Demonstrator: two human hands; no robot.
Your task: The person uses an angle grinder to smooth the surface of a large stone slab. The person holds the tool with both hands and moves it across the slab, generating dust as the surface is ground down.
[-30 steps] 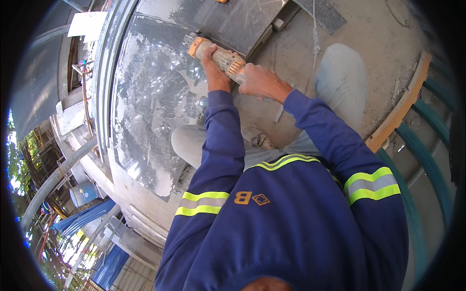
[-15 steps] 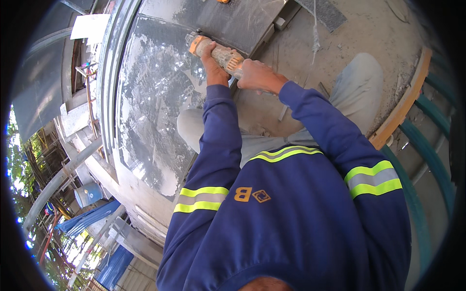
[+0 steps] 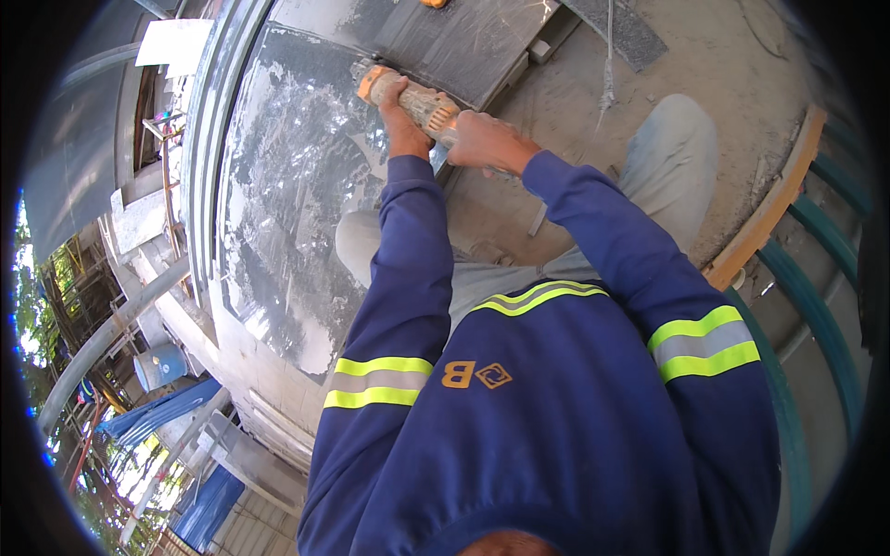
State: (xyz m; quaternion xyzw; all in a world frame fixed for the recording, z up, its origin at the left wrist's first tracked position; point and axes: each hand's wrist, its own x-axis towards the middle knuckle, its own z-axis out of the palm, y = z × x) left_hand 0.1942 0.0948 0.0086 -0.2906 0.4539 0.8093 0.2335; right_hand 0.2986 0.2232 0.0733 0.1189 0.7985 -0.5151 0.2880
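A dusty orange angle grinder is held in both my hands over a dark stone slab smeared with pale grey residue. My left hand wraps round the body near the tool's head. Round its rear end my right hand is closed. The grinder's head points to the far left, at the seam between this slab and a second dark slab beyond it. Its disc is too small and blurred to make out.
Dusty floor lies to the right, with a hanging cord and a grey stone offcut. A curved wooden edge and green bars bound the right side. Metal rails run along the left. A blue bucket stands beyond.
Both hands and the grinder have shifted very slightly left, while my grip stays the same. The whole view has also moved a little.
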